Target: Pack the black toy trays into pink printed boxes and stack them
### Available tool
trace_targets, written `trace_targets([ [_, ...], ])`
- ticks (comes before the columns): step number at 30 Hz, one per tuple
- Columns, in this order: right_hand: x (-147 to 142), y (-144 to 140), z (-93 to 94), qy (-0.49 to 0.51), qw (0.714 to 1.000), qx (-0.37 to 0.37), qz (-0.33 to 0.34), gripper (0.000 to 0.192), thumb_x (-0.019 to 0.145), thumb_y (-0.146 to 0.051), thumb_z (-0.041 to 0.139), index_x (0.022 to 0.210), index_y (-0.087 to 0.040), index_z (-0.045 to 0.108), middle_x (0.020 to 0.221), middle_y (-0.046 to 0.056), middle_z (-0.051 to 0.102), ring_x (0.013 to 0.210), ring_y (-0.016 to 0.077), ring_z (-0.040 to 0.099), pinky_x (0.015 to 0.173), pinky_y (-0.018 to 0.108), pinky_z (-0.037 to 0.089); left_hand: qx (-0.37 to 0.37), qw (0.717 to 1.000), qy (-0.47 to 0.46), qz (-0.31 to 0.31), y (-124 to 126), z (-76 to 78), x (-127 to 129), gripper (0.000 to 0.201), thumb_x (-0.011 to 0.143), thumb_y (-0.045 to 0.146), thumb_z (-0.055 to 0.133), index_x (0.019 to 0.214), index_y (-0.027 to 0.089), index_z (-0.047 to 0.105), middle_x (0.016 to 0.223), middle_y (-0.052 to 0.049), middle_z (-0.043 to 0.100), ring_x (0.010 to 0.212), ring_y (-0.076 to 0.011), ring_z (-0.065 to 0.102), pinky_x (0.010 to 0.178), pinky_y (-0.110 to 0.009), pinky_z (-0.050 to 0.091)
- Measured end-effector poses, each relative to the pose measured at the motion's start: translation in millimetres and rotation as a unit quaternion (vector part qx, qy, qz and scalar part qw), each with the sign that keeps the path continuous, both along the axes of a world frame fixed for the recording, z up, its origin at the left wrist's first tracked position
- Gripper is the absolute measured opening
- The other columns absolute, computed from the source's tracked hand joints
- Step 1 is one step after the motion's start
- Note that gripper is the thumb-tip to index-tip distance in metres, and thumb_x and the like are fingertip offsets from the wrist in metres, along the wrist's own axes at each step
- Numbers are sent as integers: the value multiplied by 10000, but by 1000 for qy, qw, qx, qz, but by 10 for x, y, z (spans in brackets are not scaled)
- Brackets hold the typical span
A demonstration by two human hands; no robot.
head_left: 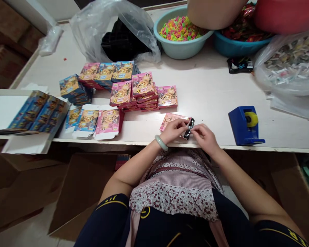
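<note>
Your apron [175, 192] fills the bottom of the view, and just beyond it both your hands meet at the near edge of the white table [211, 92]. Your left hand [173, 130], with a pale bangle at the wrist, and your right hand [204, 136] both pinch a small black packet [189, 127] between the fingertips. It sits over a pink box [170, 120] lying flat on the table. Stacks of pink and blue boxes [141, 92] stand behind it. You have a blue tape dispenser [244, 125] to your right.
</note>
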State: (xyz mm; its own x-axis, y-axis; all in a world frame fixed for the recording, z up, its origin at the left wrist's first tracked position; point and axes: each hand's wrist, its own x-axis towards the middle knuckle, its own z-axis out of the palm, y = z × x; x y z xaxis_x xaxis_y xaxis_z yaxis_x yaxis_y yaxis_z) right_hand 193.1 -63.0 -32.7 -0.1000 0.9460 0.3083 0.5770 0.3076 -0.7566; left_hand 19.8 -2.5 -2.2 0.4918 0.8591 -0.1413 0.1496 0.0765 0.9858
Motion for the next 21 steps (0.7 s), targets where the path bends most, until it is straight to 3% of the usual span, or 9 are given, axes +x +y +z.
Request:
trace_targets([
  [3, 163, 46, 231, -2, 999, 31, 38, 312, 847, -351, 637, 1142, -279, 569, 1278, 100, 489, 1243, 285, 456, 979, 482, 457, -31, 998, -47, 0, 54, 255, -82, 190, 766, 268, 666, 700, 129, 555, 988, -64, 678, 711, -100, 571, 632, -229, 467],
  [6, 217, 120, 386, 8, 997, 48, 66, 256, 882, -259, 564, 1137, -286, 559, 1171, 72, 556, 1134, 243, 534, 935, 444, 484, -28, 993, -113, 28, 94, 352, -178, 233, 814, 360, 648, 761, 142, 586, 909, -48, 674, 779, -132, 603, 718, -268, 494],
  [10, 142, 213, 463, 28, 997, 73, -12, 195, 868, -159, 496, 1016, -258, 575, 953, 36, 597, 892, 193, 591, 734, 338, 521, 48, 985, -165, 11, 51, 180, -279, 405, 764, 443, 731, 1055, 198, 591, 1044, -54, 634, 980, -172, 603, 868, -293, 485],
  [12, 88, 263, 504, 15, 995, 86, -42, 156, 849, -155, 503, 955, -243, 576, 901, 28, 593, 837, 186, 592, 703, 327, 515, 84, 979, -183, 9, 16, 74, -310, 616, 694, 436, 799, 1207, 240, 520, 1112, -60, 607, 1043, -190, 590, 911, -305, 477],
  [15, 19, 330, 566, 2, 993, 89, -72, 79, 849, -181, 517, 886, -228, 569, 859, 25, 577, 779, 171, 587, 641, 298, 513, 126, 971, -200, 21, -10, -11, -322, 761, 696, 476, 787, 1327, 273, 413, 1209, -87, 563, 1114, -220, 566, 943, -334, 475],
  [17, -11, 342, 559, 11, 995, 73, -69, 61, 865, -204, 516, 886, -226, 569, 871, 28, 577, 776, 165, 589, 600, 276, 512, 144, 973, -177, 39, -22, -45, -316, 749, 727, 436, 775, 1343, 280, 380, 1175, -85, 573, 1073, -204, 583, 907, -321, 494],
  [21, -15, 261, 403, 73, 996, 41, -18, 181, 887, -288, 561, 1065, -253, 568, 983, 36, 585, 832, 163, 606, 627, 277, 548, 176, 966, -145, 125, -80, -180, -317, 521, 817, 324, 708, 1245, 274, 416, 976, -23, 602, 905, -130, 618, 796, -250, 518],
])
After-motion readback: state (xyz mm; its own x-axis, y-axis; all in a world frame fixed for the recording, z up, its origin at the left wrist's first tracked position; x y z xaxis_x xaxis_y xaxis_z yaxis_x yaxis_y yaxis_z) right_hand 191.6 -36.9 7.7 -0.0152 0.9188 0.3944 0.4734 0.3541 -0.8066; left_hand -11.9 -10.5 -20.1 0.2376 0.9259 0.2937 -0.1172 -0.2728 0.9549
